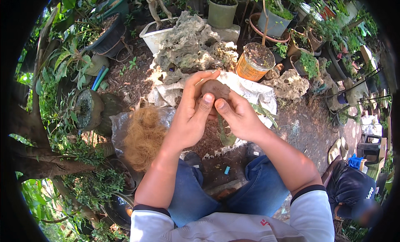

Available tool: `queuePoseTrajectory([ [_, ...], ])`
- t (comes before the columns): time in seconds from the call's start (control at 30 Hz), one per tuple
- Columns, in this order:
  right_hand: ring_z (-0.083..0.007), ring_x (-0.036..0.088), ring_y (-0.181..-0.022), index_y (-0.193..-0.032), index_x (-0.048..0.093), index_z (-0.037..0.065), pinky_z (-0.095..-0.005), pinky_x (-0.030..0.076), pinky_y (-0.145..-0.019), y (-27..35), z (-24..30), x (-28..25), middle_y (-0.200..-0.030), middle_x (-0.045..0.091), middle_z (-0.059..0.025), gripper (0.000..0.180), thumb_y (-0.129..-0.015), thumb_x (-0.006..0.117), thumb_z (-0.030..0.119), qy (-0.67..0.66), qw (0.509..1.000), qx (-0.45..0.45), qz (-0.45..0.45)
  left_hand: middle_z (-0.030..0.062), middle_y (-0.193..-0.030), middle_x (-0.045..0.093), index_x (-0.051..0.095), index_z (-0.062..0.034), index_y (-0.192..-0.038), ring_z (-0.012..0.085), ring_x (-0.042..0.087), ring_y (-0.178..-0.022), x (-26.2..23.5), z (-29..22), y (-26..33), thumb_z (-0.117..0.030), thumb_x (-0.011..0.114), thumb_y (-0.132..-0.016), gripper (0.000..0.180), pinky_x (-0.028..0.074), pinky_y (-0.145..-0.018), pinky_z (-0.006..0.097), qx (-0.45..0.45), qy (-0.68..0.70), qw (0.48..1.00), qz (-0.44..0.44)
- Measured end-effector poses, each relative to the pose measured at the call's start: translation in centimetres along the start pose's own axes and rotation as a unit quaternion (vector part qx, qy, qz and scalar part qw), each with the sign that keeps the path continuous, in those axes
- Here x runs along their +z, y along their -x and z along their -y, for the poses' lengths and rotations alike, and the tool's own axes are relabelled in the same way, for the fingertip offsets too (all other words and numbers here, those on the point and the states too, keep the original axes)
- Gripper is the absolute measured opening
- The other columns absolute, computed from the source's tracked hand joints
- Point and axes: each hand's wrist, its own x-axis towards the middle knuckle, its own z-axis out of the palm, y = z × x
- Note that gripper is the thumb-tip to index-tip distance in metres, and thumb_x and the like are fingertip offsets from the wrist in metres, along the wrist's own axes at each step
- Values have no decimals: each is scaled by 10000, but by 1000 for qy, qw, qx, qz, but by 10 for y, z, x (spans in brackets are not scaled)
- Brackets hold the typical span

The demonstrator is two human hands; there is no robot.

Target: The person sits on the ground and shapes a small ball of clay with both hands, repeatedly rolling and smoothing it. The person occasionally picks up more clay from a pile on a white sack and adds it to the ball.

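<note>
Both my hands are cupped around a rounded lump of dark brown soil (215,87), raised in front of me. My left hand (192,113) wraps its left side, with the thumb pressed on the near face. My right hand (241,114) closes round the other side, thumb tip beside the left one. A flat green leaf or strip (227,138) hangs just under the hands; where it starts is hidden. Below lies loose reddish-brown soil (209,138) on a white sack (260,92). Left of my forearm sits a heap of tan fibre (145,138).
Rough grey rocks (183,44) and an orange-labelled bucket (255,63) with a plant stand beyond the sack. Potted plants line the far side. A small blue object (227,170) lies between my feet. Another person (350,186) crouches at lower right, near pale shoes (338,149).
</note>
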Motion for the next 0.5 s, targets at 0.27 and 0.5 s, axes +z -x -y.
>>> queuePoseTrajectory([
  [0.27,-105,583,-760,-1369,487,6,-247,485,-620,-2,10,-12,-1000,628,-74,523,-1026,548,397,-23,993,113,40,100,-1118,677,597,-7,-1246,131,669,-781,-23,-3,-5,-224,614,-1006,324,537,-636,240,-112,0,994,-10],
  [0.5,-85,515,-758,-1489,409,50,-201,369,-496,-3,27,-14,-954,607,-52,490,-1081,347,314,-80,981,143,99,110,-992,692,639,33,-1127,163,684,-675,-29,4,-6,-116,612,-988,205,579,-583,265,-107,65,992,-20],
])
